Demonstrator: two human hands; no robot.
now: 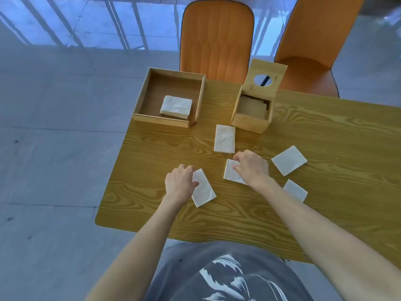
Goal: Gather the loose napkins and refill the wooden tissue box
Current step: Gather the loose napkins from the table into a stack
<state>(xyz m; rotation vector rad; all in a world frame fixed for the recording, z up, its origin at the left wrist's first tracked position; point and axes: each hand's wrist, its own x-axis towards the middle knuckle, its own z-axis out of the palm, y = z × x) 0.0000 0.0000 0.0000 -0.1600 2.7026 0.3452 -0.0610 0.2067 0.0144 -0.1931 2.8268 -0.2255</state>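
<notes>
We rest our left hand (180, 184) on the edge of a folded napkin (203, 188), fingers curled together over its left side. Our right hand (251, 167) presses another napkin (231, 172), fingers spread slightly. More napkins lie at twelve (224, 139), two (289, 160) and four o'clock (295, 190) of it. The wooden tissue box (253, 109) stands open at twelve, its lid (265, 78) tilted up. A tray (143, 92) at eleven holds a napkin stack (176, 107).

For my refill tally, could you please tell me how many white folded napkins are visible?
6: one in the open wooden tray, one before the wooden tissue box, one under the left hand, one under the right hand, two at right. Others may be hidden.
</notes>
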